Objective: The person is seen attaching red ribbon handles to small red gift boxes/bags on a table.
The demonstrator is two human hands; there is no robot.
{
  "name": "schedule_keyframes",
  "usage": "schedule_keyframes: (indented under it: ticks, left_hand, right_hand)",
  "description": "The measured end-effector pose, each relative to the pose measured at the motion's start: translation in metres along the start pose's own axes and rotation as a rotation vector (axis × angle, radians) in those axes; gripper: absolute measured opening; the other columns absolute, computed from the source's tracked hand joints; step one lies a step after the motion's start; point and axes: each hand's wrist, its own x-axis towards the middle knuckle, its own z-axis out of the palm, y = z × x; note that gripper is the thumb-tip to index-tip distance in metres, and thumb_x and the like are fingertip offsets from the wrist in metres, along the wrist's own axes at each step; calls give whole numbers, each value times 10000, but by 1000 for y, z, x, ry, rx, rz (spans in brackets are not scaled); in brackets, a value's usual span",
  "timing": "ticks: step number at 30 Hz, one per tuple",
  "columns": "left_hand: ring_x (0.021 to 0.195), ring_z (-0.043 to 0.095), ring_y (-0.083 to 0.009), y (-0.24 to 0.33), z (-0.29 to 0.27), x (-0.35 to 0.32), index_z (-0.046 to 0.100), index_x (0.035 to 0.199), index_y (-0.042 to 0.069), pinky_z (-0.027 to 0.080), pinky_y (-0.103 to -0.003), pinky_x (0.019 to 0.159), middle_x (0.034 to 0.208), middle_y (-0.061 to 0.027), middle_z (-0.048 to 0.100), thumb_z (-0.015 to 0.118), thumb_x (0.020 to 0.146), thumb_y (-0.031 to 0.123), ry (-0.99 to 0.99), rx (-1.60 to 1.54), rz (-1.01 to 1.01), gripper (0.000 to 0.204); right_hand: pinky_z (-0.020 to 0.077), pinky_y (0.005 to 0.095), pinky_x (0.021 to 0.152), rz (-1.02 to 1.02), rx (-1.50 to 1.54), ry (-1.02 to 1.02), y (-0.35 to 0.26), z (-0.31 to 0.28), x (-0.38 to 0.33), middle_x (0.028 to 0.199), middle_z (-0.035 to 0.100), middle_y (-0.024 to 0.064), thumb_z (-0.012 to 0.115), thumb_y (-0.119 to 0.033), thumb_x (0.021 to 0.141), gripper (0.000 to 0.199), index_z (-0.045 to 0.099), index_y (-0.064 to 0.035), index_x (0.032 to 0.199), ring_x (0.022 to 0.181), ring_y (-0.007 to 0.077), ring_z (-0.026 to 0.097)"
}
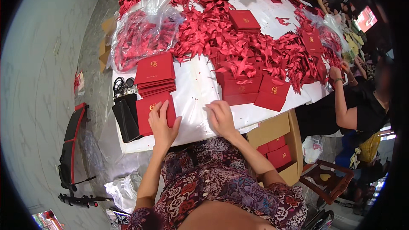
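My left hand (163, 123) rests with spread fingers on a flat red paper bag (145, 119) with a gold emblem, at the near left of the table. Just beyond it lies a stack of similar red bags (154, 70). My right hand (222, 118) is over the bare white tabletop, fingers loosely bent and apart, with nothing visible in it. To its right stand red bags packed in a row (240, 93), with another red bag (272, 93) leaning at their end. Red ribbons (243, 57) spill over these bags.
Clear plastic bags of red ribbon (147, 38) lie at the far left. A black pouch (125, 117) and a dark cable (121, 86) sit at the left edge. An open carton (294, 149) of red bags stands right of my lap. Another person's hands (336, 73) work at the right.
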Motion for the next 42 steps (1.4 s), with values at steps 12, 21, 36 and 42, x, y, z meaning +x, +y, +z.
schedule_keyframes:
  ticks: [12,21,36,42]
  left_hand:
    - [1363,330,-426,-26,-2,-33,461,1420,77,287,-516,1086,1460,-232,387,813,734,280,-264,208,-60,797]
    - [1354,347,-395,-27,-3,-34,479,1413,100,293,-497,1084,1451,-201,406,804,729,234,-245,178,-23,770]
    - [1266,442,-361,-18,-11,-23,619,1295,185,353,-470,1033,1371,-137,518,790,689,114,-263,42,-3,633]
    - [1252,447,-355,16,25,-29,622,1270,185,362,-488,1015,1352,-127,531,777,697,143,-309,59,127,596]
  right_hand:
    - [402,494,1053,166,-331,149,83,106,179,1432,406,272,571,11,846,597,414,-12,1422,1300,470,410]
    - [507,443,807,67,-505,72,130,134,178,947,607,148,684,-96,779,240,665,-60,1016,931,345,587]
    - [513,419,759,268,65,78,19,46,55,941,642,195,625,-20,888,195,635,-14,1083,836,396,644]
    - [521,303,752,524,297,32,-6,7,13,968,679,160,590,-25,930,181,671,-4,1090,829,228,677]
